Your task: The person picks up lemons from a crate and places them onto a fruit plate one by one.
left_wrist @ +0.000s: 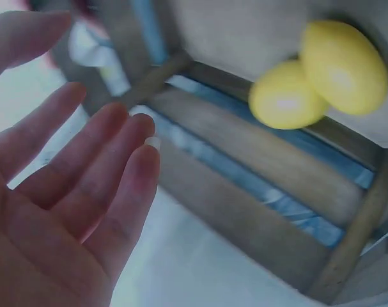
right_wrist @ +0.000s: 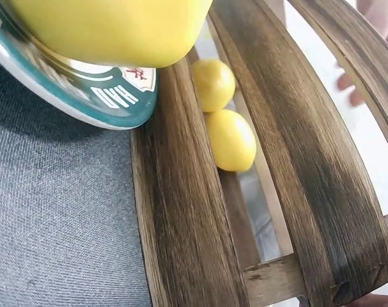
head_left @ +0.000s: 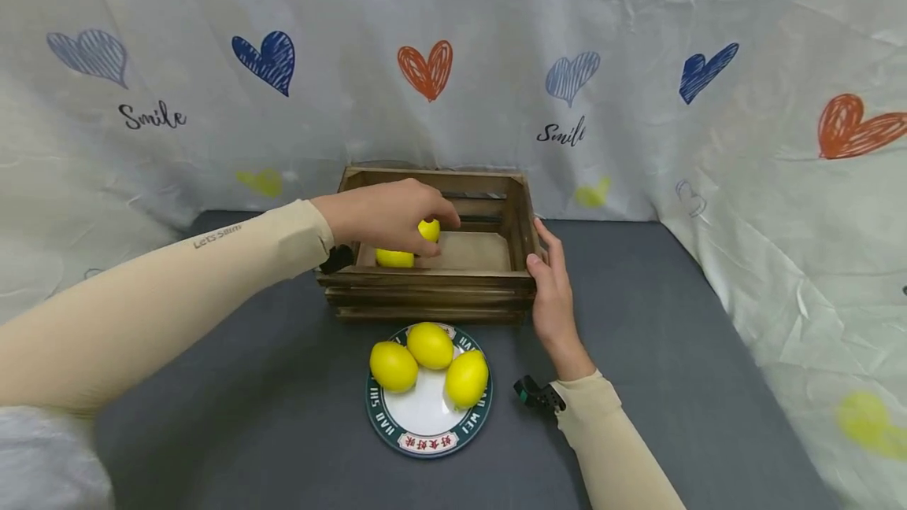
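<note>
My left hand (head_left: 397, 215) reaches over the wooden crate (head_left: 432, 293), its fingers loosely bent and nothing between them. Inside the crate, two lemons (left_wrist: 288, 96) lie side by side on the bottom; in the head view the hand partly covers them. My right hand (head_left: 554, 297) rests against the crate's right side, fingers straight along the outside and thumb at the front corner. In front of the crate, three lemons (head_left: 466, 378) sit on a round plate (head_left: 425, 414) with a dark green lettered rim.
The crate and plate stand on a dark grey cloth-covered table (head_left: 638, 337). Behind them hangs a pale curtain (head_left: 489, 14) printed with hearts and lettering. Dark straps with small devices are on both wrists.
</note>
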The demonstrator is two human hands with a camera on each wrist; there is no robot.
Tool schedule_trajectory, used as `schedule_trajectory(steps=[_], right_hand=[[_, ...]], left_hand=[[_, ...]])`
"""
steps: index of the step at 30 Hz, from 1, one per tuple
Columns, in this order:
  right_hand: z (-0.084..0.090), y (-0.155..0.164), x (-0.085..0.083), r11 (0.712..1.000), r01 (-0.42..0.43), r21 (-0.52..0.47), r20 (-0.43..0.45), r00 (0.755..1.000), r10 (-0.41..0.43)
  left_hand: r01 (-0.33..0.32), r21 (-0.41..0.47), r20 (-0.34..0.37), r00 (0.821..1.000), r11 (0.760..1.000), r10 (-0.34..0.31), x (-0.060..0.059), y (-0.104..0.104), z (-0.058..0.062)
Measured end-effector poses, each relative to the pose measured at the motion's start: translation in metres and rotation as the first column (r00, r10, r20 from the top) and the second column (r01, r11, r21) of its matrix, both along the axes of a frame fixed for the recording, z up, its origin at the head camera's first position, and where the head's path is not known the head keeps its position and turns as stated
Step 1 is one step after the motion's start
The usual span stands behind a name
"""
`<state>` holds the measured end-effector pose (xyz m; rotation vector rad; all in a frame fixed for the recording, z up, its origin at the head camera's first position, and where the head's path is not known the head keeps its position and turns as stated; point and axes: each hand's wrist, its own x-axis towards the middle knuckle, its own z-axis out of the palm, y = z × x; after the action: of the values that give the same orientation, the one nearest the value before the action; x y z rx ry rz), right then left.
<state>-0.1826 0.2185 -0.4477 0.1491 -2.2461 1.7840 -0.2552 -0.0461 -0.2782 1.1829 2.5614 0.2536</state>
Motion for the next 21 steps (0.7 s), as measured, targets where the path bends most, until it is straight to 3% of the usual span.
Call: schedule_trajectory(steps=[4, 12, 17, 21], right_hand=[[-0.002, 0.000, 0.000, 1.000, 0.004, 0.000, -0.009, 1.000, -0.004], [-0.004, 0.000, 0.001, 1.000, 0.017, 0.000, -0.014, 1.000, -0.017], [-0.005, 0.000, 0.000, 1.000, 0.015, -0.006, -0.046, 0.999, -0.015], [-0.004, -0.001, -0.001, 1.000, 0.014, 0.002, -0.062, 0.998, -0.014]], left_hand=[[-0.038, -0.041, 0.041, 0.998, 0.998, 0.039, -0.022, 0.004, -0.017], [-0.103, -0.182, 0.024, 0.994, 0.978, 0.109, -0.062, 0.013, -0.056], [-0.157, -0.236, 0.042, 0.984, 0.959, 0.172, -0.076, 0.015, -0.066], [-0.161, -0.241, 0.070, 0.981, 0.957, 0.183, -0.080, 0.018, -0.070]])
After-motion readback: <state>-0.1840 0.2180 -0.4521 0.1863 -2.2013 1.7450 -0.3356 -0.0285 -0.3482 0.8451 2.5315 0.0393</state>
